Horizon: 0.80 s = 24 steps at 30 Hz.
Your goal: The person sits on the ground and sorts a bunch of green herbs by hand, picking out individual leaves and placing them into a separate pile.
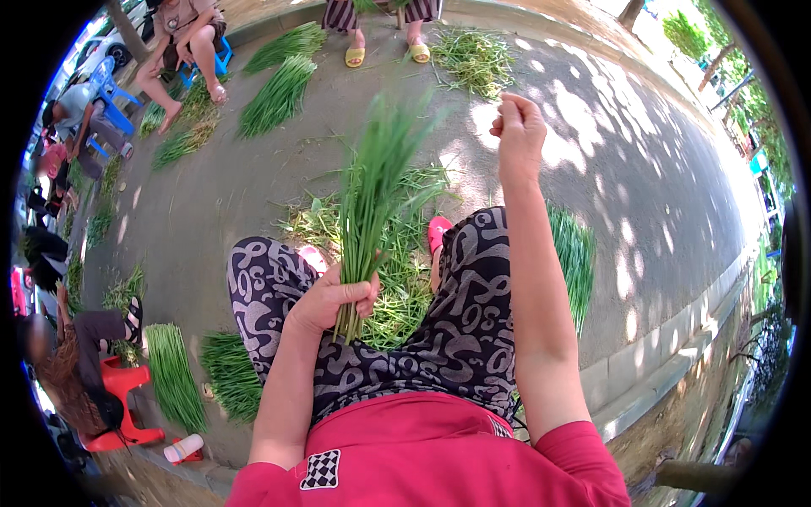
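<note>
**Bunch of green stalks clamped in left hand, right hand raised**

The left hand [325,297] is clamped around the lower stems of a bunch of green stalks [372,198], upright so the tips fan above the fist. Below the grip lies a loose heap of stalks [397,291]. Beyond, the right hand [517,127] is raised, fingers pinched together, contents not discernible. Farther out, sorted bundles [277,95] lie on pavement; no containers in use.

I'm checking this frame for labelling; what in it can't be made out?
Head view:
- Raised right hand: closed fist; whatever it pinches is too thin to see.
- Bunch of long green chive-like stalks: tips motion-blurred; base hidden inside the left hand grip.
- Loose green trimmings pile: partly hidden behind patterned knees.
</note>
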Tool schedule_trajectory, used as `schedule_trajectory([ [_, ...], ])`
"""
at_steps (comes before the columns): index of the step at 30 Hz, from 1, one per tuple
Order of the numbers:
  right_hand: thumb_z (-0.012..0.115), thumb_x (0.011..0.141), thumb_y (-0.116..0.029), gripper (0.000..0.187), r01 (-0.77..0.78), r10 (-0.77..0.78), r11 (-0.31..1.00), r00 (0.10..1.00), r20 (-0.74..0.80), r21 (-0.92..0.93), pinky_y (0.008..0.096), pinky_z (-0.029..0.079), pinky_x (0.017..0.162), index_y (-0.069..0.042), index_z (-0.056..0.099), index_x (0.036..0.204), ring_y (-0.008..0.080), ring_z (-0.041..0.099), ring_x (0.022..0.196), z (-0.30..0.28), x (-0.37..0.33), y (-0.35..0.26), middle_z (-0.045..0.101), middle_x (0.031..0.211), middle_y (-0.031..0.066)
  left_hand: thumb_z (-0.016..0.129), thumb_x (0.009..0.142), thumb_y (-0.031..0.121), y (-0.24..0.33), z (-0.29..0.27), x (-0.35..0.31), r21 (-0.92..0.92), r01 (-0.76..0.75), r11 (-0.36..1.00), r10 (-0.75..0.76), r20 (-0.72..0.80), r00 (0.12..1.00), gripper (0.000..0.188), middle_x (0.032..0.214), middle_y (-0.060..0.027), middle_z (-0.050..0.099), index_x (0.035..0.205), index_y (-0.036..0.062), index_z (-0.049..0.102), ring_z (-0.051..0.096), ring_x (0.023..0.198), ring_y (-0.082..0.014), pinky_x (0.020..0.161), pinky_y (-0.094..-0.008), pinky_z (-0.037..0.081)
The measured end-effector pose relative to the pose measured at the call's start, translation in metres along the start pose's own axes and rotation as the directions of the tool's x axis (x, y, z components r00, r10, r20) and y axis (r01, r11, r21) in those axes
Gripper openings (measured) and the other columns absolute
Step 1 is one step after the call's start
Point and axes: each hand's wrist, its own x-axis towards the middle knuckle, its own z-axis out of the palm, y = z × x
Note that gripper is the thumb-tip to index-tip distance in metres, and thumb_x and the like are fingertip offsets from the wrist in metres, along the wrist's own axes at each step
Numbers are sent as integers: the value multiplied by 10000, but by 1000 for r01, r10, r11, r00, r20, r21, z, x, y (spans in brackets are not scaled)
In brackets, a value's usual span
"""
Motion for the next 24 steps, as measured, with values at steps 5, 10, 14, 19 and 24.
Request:
schedule_trajectory([
  [5, 585, 866, -99, 170, 441, -459, 634, 876, 150, -636, 287, 509, 653, -2, 645, 993, 160, 619, 699, -29, -25, 57, 665, 882, 115, 629, 880, 171, -2, -9, 11, 63, -117, 991, 124, -112, 986, 193, 779, -28, 504, 937, 31, 509, 494, 662, -124, 619, -281, 429],
  [10, 612, 830, -134, 207, 181, 81, 763, 926, 368, -621, 322, 503, 691, 2, 653, 981, 207, 661, 746, -10, -87, 43, 681, 788, 140, 625, 903, 162, -8, -23, 17, -47, -218, 975, 203, -222, 954, 525, 862, -43, 551, 1359, 57, 386, 539, 716, -140, 690, -308, 465],
  [14, 608, 875, -223, 263, 7, 421, 778, 736, 530, -628, 314, 497, 687, -9, 649, 1021, 190, 661, 769, 14, -134, 18, 684, 789, 134, 603, 920, 161, -11, -27, 20, -58, -277, 959, 248, -298, 922, 536, 875, -49, 574, 1385, 52, 360, 569, 757, -149, 725, -314, 482],
  [19, 617, 916, -282, 445, -168, 405, 913, 467, 786, -371, 286, 481, 658, 71, 511, 1164, 139, 617, 806, 27, -211, 35, 633, 911, 123, 586, 936, 189, -12, -31, 24, 73, -313, 947, 317, -360, 877, 577, 874, -53, 599, 1411, 9, 311, 592, 801, -135, 759, -268, 498],
  [24, 604, 933, -249, 422, -484, 455, 831, 309, 835, -274, 226, 458, 550, 17, 402, 1190, 87, 562, 662, 34, -227, 41, 563, 869, 50, 605, 929, 197, -16, -26, 25, 167, -348, 922, 386, -410, 826, 508, 871, -40, 594, 1352, 9, 397, 582, 787, -122, 729, -262, 504],
])
